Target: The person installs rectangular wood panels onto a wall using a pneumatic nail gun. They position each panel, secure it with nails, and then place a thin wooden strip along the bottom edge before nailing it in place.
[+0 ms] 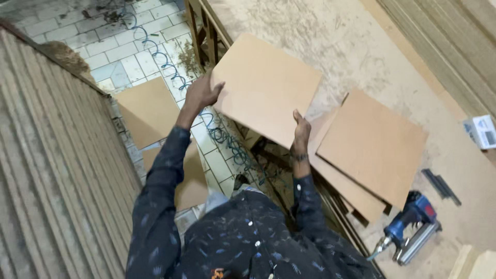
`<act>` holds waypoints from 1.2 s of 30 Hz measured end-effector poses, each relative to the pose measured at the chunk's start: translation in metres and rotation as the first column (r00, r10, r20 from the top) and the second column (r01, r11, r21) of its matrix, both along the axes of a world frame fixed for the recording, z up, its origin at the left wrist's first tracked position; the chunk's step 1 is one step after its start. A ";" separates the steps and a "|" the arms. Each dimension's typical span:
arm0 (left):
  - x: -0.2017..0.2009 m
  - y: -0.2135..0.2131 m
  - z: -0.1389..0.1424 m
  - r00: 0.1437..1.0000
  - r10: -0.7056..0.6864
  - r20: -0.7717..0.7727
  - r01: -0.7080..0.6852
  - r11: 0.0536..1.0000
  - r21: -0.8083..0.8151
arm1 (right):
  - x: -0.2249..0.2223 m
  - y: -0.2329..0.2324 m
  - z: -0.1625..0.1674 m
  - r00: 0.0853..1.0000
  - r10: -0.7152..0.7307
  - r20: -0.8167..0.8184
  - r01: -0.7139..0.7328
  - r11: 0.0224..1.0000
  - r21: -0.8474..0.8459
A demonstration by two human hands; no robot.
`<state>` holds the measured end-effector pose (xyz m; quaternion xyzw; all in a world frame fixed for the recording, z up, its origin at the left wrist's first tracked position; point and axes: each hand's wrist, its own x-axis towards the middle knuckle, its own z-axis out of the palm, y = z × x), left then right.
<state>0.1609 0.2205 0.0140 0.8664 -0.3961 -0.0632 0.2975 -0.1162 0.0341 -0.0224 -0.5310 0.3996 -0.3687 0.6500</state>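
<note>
Square brown board [266, 85] between both hands, apparently above workbench [361, 46]

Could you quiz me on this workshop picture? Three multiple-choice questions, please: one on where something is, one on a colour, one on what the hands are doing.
1. Where does the nail gun lie?
A. on the tiled floor
B. on the workbench, below the stacked boards
C. on top of the held board

2. What colour is the coiled hose on the floor?
A. blue
B. red
C. yellow

3. How is the square board held?
A. by one hand only
B. by both hands, one at each side
C. it lies flat, untouched

Answers: 1 B, it rests on the workbench beneath the stacked boards. 2 A, its coils are blue. 3 B, the left hand grips its left edge and the right hand its lower corner.
</note>
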 end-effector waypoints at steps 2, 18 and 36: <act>0.043 -0.043 0.008 0.993 -0.102 -0.057 0.112 0.971 0.213 | 0.039 -0.028 0.007 0.991 -0.031 0.131 0.003 0.978 0.207; 0.170 -0.259 -0.025 0.735 -0.417 0.534 0.454 0.888 0.070 | 0.081 -0.089 0.024 0.370 -0.128 -0.920 -0.114 0.977 -0.181; -0.297 -0.279 -0.085 0.750 -0.584 -0.309 0.583 0.805 -0.109 | -0.332 -0.102 0.035 0.415 -0.533 -0.737 0.407 0.834 -0.373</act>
